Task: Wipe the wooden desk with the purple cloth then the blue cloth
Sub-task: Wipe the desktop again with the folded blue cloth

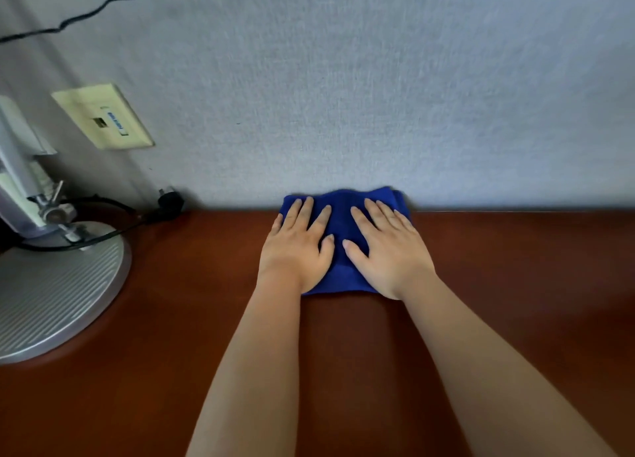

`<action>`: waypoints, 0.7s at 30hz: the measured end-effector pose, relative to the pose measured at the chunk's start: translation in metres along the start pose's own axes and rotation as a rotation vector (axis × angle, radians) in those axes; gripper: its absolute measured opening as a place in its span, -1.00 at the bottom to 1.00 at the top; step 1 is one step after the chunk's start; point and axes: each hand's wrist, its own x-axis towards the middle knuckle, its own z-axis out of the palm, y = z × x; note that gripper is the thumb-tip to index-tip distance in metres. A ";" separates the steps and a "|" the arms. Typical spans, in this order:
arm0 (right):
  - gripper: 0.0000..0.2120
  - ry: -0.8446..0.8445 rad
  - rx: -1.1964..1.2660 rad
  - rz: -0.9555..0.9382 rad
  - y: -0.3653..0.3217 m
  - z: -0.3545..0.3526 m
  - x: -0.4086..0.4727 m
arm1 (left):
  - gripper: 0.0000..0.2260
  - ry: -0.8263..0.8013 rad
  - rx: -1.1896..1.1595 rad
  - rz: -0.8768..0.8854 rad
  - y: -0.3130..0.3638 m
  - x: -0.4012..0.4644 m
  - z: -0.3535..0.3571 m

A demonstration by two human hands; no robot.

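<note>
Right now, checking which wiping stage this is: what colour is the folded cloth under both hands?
Deep blue cloth, plain and unpatterned, shown in the head view.

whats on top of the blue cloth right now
Both hands lie flat on the blue cloth, left hand and right hand side by side with fingers straight. The cloth lies on the wooden desk against the wall. The desk under it is hidden.

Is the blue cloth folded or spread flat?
Folded, it seems: the blue cloth forms a thick compact pad, bunched against the wall, under both flat hands.
</note>
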 end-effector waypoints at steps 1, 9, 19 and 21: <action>-0.39 -0.002 -0.003 0.002 0.000 0.000 0.001 | -0.50 -0.003 0.003 0.003 0.000 0.001 0.000; -0.41 -0.029 -0.015 0.026 -0.009 -0.001 -0.030 | -0.50 -0.011 -0.019 -0.013 0.005 -0.030 0.003; -0.43 -0.051 -0.021 0.049 -0.046 -0.003 -0.154 | -0.50 -0.048 -0.023 -0.003 0.027 -0.158 0.008; -0.43 -0.051 -0.034 0.049 -0.055 -0.002 -0.184 | -0.50 -0.054 -0.022 -0.004 0.033 -0.190 0.010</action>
